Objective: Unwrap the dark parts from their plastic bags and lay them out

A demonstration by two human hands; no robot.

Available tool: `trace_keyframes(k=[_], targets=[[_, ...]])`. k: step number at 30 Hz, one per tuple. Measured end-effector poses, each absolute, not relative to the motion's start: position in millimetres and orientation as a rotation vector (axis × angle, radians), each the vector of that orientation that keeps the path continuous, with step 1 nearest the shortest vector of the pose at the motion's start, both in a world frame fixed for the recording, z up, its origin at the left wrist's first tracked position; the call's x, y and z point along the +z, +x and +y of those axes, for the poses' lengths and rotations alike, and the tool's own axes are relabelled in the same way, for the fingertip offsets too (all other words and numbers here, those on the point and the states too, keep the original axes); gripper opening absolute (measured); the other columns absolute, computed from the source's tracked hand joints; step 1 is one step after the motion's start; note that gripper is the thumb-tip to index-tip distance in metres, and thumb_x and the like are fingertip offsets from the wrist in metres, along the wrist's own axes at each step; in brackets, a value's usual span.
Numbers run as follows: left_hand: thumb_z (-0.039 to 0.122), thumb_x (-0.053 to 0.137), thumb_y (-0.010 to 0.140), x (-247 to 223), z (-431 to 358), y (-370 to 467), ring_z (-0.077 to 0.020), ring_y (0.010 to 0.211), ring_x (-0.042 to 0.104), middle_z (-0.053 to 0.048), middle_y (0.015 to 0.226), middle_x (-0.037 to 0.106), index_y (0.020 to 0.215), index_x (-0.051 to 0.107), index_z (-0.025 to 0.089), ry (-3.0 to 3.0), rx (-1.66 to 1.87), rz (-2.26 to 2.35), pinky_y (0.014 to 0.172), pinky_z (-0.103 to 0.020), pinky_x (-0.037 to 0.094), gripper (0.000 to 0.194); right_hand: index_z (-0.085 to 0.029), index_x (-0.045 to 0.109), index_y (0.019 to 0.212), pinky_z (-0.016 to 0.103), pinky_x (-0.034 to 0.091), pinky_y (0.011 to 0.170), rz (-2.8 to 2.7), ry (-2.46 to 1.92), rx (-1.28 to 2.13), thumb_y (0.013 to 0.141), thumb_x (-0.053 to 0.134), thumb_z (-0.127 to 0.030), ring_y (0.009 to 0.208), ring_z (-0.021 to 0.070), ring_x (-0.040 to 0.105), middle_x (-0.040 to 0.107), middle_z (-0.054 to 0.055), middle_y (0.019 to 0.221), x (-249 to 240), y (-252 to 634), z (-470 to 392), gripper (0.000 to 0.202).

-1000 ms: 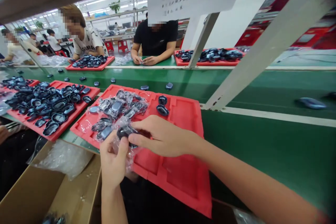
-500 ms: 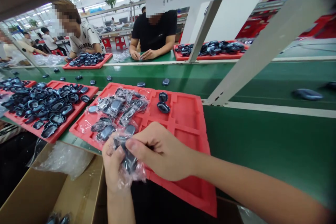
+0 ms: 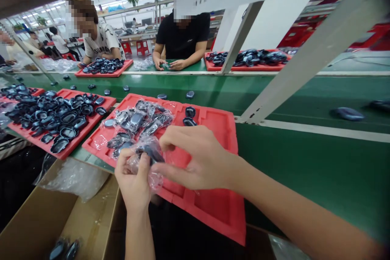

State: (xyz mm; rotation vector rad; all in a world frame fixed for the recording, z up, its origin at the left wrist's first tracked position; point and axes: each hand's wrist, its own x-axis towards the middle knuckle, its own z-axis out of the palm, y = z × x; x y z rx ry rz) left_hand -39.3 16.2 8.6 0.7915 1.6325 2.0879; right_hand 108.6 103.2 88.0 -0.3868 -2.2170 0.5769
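Observation:
My left hand (image 3: 134, 174) is closed around a clear plastic bag (image 3: 156, 180) with a dark blue glossy plastic shell (image 3: 152, 152) inside it. To the right of the bag, my right hand (image 3: 195, 156) has its thumb and forefinger apart. The thumb tip is close against the bag; whether it touches cannot be made out. Beneath both hands lies a red compartment tray (image 3: 217, 130). Its left part carries several bagged shells (image 3: 135, 122), and two loose shells (image 3: 190, 111) sit in an upper compartment, one partly behind my right hand.
Another red tray (image 3: 65, 152) at left is heaped with unbagged shells. A green conveyor belt (image 3: 213, 91) carries spaced shells beyond. Below left is an open cardboard box (image 3: 91, 227) with plastic film (image 3: 79, 183). A white slanted post (image 3: 292, 53) rises at right. Co-workers sit opposite.
My right thumb and forefinger, pinched at the bagged shell before, have parted and shifted slightly right. My left hand has raised and tilted the bagged shell.

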Motion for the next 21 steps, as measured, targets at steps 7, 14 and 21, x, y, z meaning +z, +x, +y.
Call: trace_keyframes(k=[7,14,21], targets=[[0.029,0.087,0.072,3.6,20.7,-40.8,-0.0116,0.069,0.062,0.000,0.076,0.066,0.066,0.059,0.016,0.992,2.003,1.694,0.066,-0.021,0.052,0.031,-0.014,0.065,0.095,0.029,0.031,0.061,-2.485,-0.675,0.332,0.102,0.046,-0.023,0.069,0.0160,0.057,0.070,0.006,0.083,68.5,95.2,108.3,0.022],[0.033,0.082,0.078,3.9,20.0,-57.4,-0.0107,0.066,0.063,0.000,0.079,0.069,0.071,0.053,0.017,0.872,1.922,1.698,0.064,-0.020,0.051,0.033,-0.014,0.068,0.090,0.028,0.036,0.063,-2.302,-1.188,0.486,0.099,0.046,-0.018,0.062,0.0162,0.057,0.070,0.006,0.074,66.3,107.6,172.8,0.025],[0.023,0.070,0.067,2.8,20.0,-88.8,-0.0106,0.055,0.053,0.001,0.080,0.066,0.114,0.068,0.021,0.829,1.921,1.812,0.047,-0.019,0.042,0.047,-0.012,0.064,0.129,0.037,0.049,0.091,-2.069,-1.596,0.462,0.094,0.061,-0.024,0.107,0.0285,0.069,0.076,0.015,0.115,53.3,143.6,233.9,0.037]])
